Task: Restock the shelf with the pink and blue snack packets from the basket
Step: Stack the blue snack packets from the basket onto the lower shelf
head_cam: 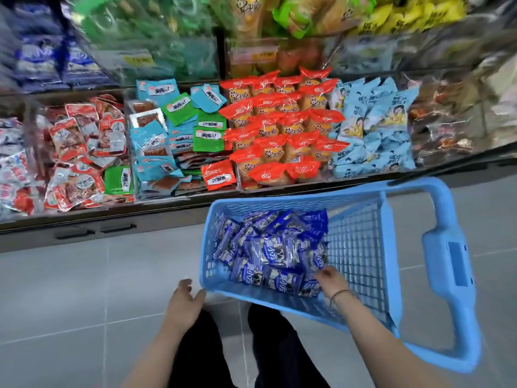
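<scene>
Left hand (pixel 185 301) loose and open, fingertips at near-left corner of basket (pixel 279 201). Right hand (pixel 331 280) was down in the blue packets (pixel 271 247); can't tell its grip. Basket's long axis ran left-right, handle pointing right, packets heaped left. Shelf (pixel 84 219) beyond.

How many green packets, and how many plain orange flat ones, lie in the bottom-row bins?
Green packets: 4
Orange flat packet: 1
Total: 5
</scene>
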`<state>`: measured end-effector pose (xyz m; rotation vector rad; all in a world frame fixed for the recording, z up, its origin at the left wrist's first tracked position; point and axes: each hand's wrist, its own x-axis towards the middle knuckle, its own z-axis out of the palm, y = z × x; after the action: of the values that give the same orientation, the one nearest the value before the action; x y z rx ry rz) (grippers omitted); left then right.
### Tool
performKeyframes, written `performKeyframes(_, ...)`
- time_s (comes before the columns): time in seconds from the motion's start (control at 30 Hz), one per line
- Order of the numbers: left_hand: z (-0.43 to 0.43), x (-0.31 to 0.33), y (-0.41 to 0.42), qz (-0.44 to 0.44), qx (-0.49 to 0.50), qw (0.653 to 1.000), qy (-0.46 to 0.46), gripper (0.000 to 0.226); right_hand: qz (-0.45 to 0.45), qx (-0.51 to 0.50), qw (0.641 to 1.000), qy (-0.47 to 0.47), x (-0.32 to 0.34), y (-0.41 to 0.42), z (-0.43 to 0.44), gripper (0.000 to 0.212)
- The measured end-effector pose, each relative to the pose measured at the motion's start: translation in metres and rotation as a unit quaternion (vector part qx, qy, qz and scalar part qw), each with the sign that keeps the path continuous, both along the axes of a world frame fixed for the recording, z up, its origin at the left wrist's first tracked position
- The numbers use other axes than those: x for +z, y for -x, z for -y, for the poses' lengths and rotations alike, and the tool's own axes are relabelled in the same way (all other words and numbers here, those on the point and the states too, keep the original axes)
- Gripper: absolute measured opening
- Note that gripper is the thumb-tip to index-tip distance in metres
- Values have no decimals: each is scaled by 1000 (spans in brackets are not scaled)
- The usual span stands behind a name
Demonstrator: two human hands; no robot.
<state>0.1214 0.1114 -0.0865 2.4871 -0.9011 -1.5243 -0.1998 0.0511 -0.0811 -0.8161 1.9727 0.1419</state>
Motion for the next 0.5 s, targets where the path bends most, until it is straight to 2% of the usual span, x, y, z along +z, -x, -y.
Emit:
performKeyframes(0.07, 10, -8, 15, 22, 19, 999, 25, 51, 13, -28, 1000, 0, -14, 8, 6, 34)
performKeyframes(0.13, 21, -19, 28, 38, 49, 997, 45, 50, 1, 2, 1000, -9, -29, 15, 14, 54)
performKeyframes(0.2, 31, -32, 36, 64, 75, 993, 69, 44, -22, 42, 999, -13, -49, 18, 19, 69)
performKeyframes(0.33, 49, -61, 45, 110, 96, 983, 110, 22, -52, 93, 994, 20, -90, 5, 31, 85)
performKeyframes(0.4, 51, -72, 48, 133, 98, 979, 118, 14, -50, 92, 994, 18, -109, -6, 37, 100)
performKeyframes(0.5, 46, -83, 49, 172, 104, 968, 147, 13, -57, 87, 994, -18, -131, -24, 42, 119)
